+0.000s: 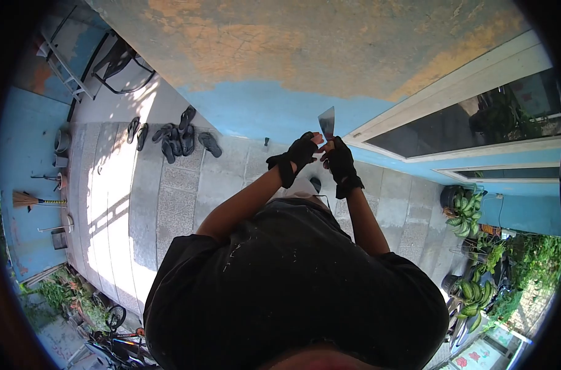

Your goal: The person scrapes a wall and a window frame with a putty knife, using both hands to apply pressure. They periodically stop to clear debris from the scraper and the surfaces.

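My right hand (pixel 341 161), in a black fingerless glove, is closed around the handle of a putty knife (pixel 326 121). The metal blade points up toward the wall (pixel 262 102), and the fingers hide most of the handle. Just left of it, my left hand (pixel 301 154) wears a matching glove. Its fingers are curled close to the right hand's fingertips; whether they touch the putty knife or hold something small, I cannot make out. The wall in front has light blue paint low down and bare brownish-orange patches above.
A white-framed window (pixel 465 102) is set in the wall at right. Several dark sandals (pixel 178 139) lie on the paved floor (pixel 225 179) at left. A folding chair (pixel 117 61) and a ladder (pixel 67 68) stand farther left. Potted plants (pixel 465 213) line the right side, and a broom (pixel 30 200) is at far left.
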Demonstrator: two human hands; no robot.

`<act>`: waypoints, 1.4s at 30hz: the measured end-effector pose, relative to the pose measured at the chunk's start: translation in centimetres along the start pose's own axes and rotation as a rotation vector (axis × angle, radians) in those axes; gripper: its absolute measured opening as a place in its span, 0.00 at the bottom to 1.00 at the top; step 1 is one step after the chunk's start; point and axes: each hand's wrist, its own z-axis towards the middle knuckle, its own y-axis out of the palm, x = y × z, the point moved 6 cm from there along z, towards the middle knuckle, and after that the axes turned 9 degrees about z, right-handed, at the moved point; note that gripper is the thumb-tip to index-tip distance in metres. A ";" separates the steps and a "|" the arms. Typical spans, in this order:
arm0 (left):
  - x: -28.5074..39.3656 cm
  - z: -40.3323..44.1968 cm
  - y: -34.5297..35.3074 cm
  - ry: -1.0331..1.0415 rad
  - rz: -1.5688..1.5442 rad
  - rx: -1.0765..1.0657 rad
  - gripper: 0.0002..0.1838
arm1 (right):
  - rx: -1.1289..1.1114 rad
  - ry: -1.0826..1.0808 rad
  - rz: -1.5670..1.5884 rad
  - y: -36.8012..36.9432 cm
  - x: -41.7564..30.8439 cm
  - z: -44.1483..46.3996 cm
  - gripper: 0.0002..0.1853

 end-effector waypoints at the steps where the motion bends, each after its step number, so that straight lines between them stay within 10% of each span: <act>1: -0.3 1.1 0.7 -0.071 -0.176 -0.033 0.23 | -0.028 -0.040 0.016 -0.2 -0.7 0.3 0.15; 10: 2.8 8.5 8.0 0.209 -0.939 -0.882 0.37 | -0.111 0.065 -0.095 -3.2 -7.0 2.0 0.10; 16: 7.1 10.3 10.0 0.037 -1.109 -0.244 0.34 | -0.239 0.045 -0.129 -6.1 -8.4 5.1 0.14; 20: 5.0 12.4 10.0 0.064 -1.189 -0.264 0.33 | -0.316 0.247 0.205 -6.0 -8.9 5.7 0.17; 26: 4.3 12.3 7.7 0.239 -1.119 -0.127 0.27 | -0.362 0.157 -0.323 -7.3 -8.2 7.8 0.16; 31: 4.9 9.8 4.7 0.245 -0.978 0.191 0.22 | -0.486 0.355 -0.073 -6.4 -9.7 7.9 0.13; 35: 3.9 10.8 3.9 0.412 -0.995 -0.120 0.18 | -0.585 0.495 0.074 -6.2 -9.6 7.4 0.13; 42: -1.2 10.7 -0.3 -0.015 -1.166 0.548 0.15 | -0.578 0.440 0.111 -6.6 -10.4 7.9 0.14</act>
